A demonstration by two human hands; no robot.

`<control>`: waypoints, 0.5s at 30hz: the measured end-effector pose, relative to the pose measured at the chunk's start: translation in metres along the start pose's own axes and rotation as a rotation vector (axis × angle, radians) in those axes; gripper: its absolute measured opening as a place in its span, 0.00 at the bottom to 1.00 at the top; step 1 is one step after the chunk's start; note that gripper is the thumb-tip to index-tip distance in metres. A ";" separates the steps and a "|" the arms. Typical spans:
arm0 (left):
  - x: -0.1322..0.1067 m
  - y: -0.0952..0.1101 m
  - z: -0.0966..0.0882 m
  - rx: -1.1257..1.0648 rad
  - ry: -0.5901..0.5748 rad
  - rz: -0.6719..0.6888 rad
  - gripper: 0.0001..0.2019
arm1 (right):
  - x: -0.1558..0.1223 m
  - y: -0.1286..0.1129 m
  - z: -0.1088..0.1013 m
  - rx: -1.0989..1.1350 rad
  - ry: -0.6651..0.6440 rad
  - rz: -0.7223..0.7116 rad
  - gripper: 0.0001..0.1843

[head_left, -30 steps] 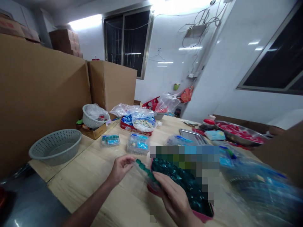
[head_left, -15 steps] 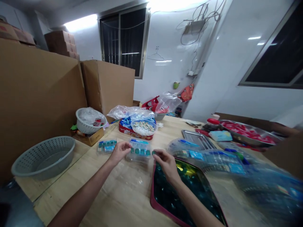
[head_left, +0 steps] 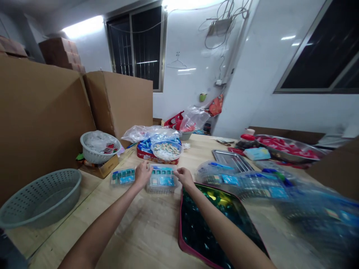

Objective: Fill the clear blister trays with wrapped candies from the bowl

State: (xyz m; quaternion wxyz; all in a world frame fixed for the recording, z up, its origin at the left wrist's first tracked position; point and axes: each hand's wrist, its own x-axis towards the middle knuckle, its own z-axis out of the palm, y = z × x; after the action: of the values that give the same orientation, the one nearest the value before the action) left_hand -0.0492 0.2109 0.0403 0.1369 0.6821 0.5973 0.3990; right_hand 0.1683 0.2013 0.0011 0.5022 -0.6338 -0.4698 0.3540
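Clear plastic box [head_left: 162, 182] of teal-and-blue pieces, flat on the pale wooden table [head_left: 134, 228], between both hands. Left hand [head_left: 143, 175] just off the box's left edge, fingers curled downward; right hand [head_left: 183, 177] at its right corner, fingers loosely bent. Contact and grip cannot be told from this view.

Smaller clear pack [head_left: 122, 177] lies just left of the left hand. Pink-rimmed tray [head_left: 181, 231] of dark teal pieces sits below the right hand, under the right forearm. Beyond the box: red tin [head_left: 157, 158] with blue packets, a white bowl [head_left: 166, 150] of mixed pieces resting on it. Far left, grey perforated basin [head_left: 42, 198].
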 end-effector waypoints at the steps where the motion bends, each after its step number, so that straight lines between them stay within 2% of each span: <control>1: -0.002 -0.003 0.001 0.016 0.001 -0.013 0.09 | 0.000 0.000 0.001 -0.009 -0.011 0.027 0.12; 10: -0.004 -0.018 0.006 -0.034 0.014 -0.111 0.09 | -0.002 -0.022 -0.004 0.053 -0.132 0.214 0.12; 15: -0.006 -0.021 0.010 -0.152 0.042 -0.161 0.10 | -0.007 -0.047 -0.004 0.127 -0.216 0.195 0.14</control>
State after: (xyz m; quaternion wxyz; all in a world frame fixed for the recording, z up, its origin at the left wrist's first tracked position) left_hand -0.0565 0.2132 0.0176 0.2073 0.6110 0.6212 0.4448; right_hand 0.1587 0.1961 0.0475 0.4508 -0.6017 -0.4340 0.4964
